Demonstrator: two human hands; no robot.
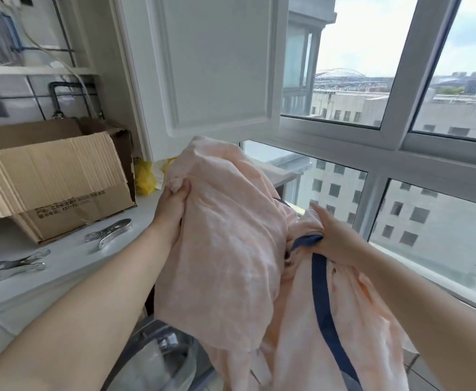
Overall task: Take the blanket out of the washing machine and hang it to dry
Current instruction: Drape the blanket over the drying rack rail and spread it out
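A pale peach blanket (pixel 225 249) with a dark blue edge band hangs bunched in front of me, lifted to chest height. My left hand (pixel 174 204) grips a fold near its top left. My right hand (pixel 335 235) pinches the blue-trimmed edge on the right side. Below the cloth, the open round glass door of the washing machine (pixel 158 359) shows at the bottom of the view. The lower part of the blanket drops out of sight past the bottom edge.
A white counter (pixel 62 266) on the left holds an open cardboard box (pixel 53 176), two metal clips (pixel 110 232) (pixel 14 268) and a yellow bag (pixel 145 179). An open white cabinet door (pixel 217 69) hangs above. Large windows (pixel 400 136) fill the right.
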